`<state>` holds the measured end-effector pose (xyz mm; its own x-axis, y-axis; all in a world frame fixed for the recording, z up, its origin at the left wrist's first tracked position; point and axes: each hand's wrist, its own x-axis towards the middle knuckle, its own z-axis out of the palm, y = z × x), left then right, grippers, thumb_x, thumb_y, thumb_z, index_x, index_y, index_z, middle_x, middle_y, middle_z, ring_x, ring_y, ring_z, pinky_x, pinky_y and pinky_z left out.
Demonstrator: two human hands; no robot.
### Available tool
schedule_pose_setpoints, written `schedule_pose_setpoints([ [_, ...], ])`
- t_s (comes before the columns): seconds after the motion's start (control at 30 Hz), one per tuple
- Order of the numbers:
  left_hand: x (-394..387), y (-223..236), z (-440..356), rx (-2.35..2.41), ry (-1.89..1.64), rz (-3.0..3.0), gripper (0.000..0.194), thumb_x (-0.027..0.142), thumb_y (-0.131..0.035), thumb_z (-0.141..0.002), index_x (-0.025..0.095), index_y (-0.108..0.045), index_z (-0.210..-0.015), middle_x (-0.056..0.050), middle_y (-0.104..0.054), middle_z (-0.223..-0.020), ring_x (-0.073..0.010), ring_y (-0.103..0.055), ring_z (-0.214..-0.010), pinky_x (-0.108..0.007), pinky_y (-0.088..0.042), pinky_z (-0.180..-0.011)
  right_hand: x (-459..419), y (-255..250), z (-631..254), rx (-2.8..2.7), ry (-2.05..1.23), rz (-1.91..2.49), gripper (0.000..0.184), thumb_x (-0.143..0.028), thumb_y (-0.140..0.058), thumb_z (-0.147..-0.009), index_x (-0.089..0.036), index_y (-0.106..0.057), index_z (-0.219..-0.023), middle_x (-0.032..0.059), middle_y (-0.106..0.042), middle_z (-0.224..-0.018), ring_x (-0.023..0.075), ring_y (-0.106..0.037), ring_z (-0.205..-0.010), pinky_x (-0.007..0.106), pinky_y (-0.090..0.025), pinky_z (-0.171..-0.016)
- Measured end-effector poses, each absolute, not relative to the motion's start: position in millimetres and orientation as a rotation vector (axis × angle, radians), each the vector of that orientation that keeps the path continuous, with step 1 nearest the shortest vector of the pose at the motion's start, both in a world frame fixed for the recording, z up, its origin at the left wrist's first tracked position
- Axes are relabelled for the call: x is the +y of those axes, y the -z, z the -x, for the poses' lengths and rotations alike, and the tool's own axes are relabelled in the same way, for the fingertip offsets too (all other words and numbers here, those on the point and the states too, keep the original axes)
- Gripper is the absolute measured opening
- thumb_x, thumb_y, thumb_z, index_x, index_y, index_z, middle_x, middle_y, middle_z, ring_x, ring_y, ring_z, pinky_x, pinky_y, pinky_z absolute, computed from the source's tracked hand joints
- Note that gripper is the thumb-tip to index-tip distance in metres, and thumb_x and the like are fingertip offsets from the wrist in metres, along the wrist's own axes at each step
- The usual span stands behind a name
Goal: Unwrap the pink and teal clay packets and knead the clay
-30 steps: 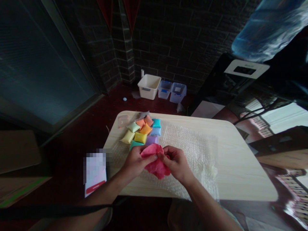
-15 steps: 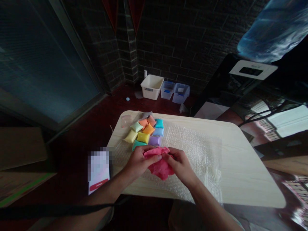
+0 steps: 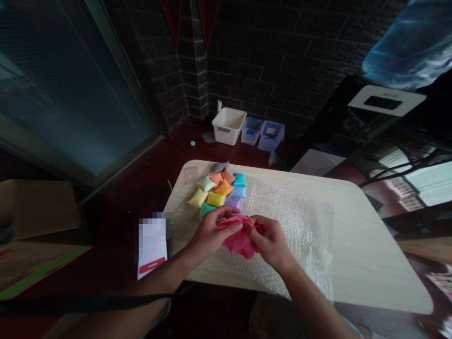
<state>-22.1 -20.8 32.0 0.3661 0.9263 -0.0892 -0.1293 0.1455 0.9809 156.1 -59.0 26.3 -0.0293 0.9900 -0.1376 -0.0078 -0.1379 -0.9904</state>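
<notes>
A lump of pink clay is pinched between both of my hands above a sheet of bubble wrap on a light wooden table. My left hand grips its left side with thumb and fingers closed. My right hand grips its right side, fingers curled round it. Just beyond my hands lie several small coloured clay packets in yellow, orange, teal, purple and green.
A white basket and two clear lidded boxes stand on the dark red floor by a brick wall. A white and red card sits left of the table. A large glass pane fills the left side.
The pink clay has been pressed together into a smaller lump between my hands. The view has drifted a little, so the table and hands sit slightly further right.
</notes>
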Motion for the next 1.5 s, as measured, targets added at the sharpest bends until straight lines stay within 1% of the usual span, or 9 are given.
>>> schedule_pose_setpoints([
  [0.17, -18, -32, 22, 0.89, -0.898, -1.196, 0.021, 0.035, -0.077, -0.086, 0.017, -0.077, -0.094, -0.007, -0.078, -0.095, -0.0222, -0.071, -0.091, -0.03, -0.053, -0.081, -59, -29, -156, -1.091, -1.464, 1.242, 0.039, -0.052, -0.078, -0.084, -0.014, -0.071, -0.083, -0.0009, -0.058, -0.063, 0.0071, -0.041, -0.049, 0.019, -0.029, -0.044],
  [0.33, -18, -27, 23, 1.037, -0.956, -1.14, 0.026, 0.04, -0.072, -0.089, 0.016, -0.076, -0.1, -0.006, -0.075, -0.088, -0.0228, -0.069, -0.086, -0.03, -0.051, -0.075, -57, -33, -154, -1.036, -1.52, 1.164, 0.038, -0.05, -0.082, -0.082, -0.016, -0.072, -0.096, 0.0011, -0.066, -0.075, 0.0095, -0.051, -0.056, 0.021, -0.039, -0.05],
  [0.57, -18, -27, 24, 1.09, -0.967, -1.168, 0.031, 0.045, -0.068, -0.092, 0.016, -0.074, -0.086, -0.001, -0.07, -0.077, -0.0169, -0.061, -0.071, -0.026, -0.045, -0.065, -57, -31, -156, -1.023, -1.509, 1.195, 0.036, -0.048, -0.083, -0.082, -0.015, -0.072, -0.087, -0.0015, -0.062, -0.065, 0.0078, -0.046, -0.05, 0.021, -0.033, -0.047],
  [0.77, -22, -31, 22, 1.025, -0.851, -1.333, 0.029, 0.044, -0.068, -0.092, 0.016, -0.076, -0.092, -0.005, -0.075, -0.085, -0.0222, -0.067, -0.082, -0.029, -0.049, -0.072, -58, -40, -152, -1.182, -1.415, 1.143, 0.032, -0.048, -0.073, -0.091, -0.019, -0.075, -0.107, 0.0049, -0.074, -0.09, 0.0189, -0.066, -0.081, 0.028, -0.051, -0.072],
  [0.93, -25, -22, 18, 0.958, -0.826, -1.212, 0.031, 0.045, -0.074, -0.088, 0.016, -0.07, -0.101, -0.004, -0.073, -0.089, -0.0197, -0.066, -0.078, -0.026, -0.048, -0.068, -56, -32, -153, -1.244, -1.084, 1.369, 0.04, -0.05, -0.059, -0.099, -0.016, -0.077, -0.087, 0.004, -0.069, -0.075, 0.0188, -0.06, -0.07, 0.027, -0.044, -0.061],
  [1.1, -27, -14, 15, 0.985, -0.836, -1.259, 0.04, 0.05, -0.065, -0.094, 0.015, -0.064, -0.073, 0.001, -0.058, -0.066, -0.0133, -0.051, -0.063, -0.024, -0.037, -0.057, -55, -32, -157, -1.206, -0.881, 1.502, 0.04, -0.047, -0.058, -0.1, -0.015, -0.072, -0.08, 0.0028, -0.063, -0.068, 0.0169, -0.052, -0.063, 0.028, -0.037, -0.056],
  [1.23, -31, -21, 12, 0.96, -0.871, -1.035, 0.036, 0.051, -0.071, -0.089, 0.015, -0.069, -0.083, -0.002, -0.067, -0.078, -0.0155, -0.06, -0.073, -0.024, -0.046, -0.064, -56, -35, -155, -1.134, -0.835, 1.518, 0.041, -0.048, -0.056, -0.101, -0.017, -0.069, -0.077, 0.0012, -0.059, -0.064, 0.0161, -0.05, -0.061, 0.027, -0.035, -0.054],
  [1.33, -36, -27, 9, 0.823, -0.75, -0.829, 0.036, 0.048, -0.079, -0.083, 0.015, -0.072, -0.096, -0.006, -0.073, -0.091, -0.0188, -0.066, -0.079, -0.029, -0.056, -0.071, -54, -34, -154, -0.974, -0.825, 1.462, 0.039, -0.05, -0.059, -0.099, -0.018, -0.07, -0.081, 0.0029, -0.067, -0.072, 0.0177, -0.057, -0.067, 0.027, -0.042, -0.059],
  [1.5, -34, -26, 11, 0.864, -0.775, -0.855, 0.037, 0.046, -0.083, -0.08, 0.013, -0.072, -0.093, -0.007, -0.074, -0.086, -0.0202, -0.069, -0.074, -0.033, -0.059, -0.066, -51, -33, -150, -0.663, -1.216, 1.261, 0.042, -0.059, -0.075, -0.084, -0.018, -0.075, -0.092, 0.0092, -0.077, -0.086, 0.0239, -0.071, -0.076, 0.03, -0.053, -0.062],
])
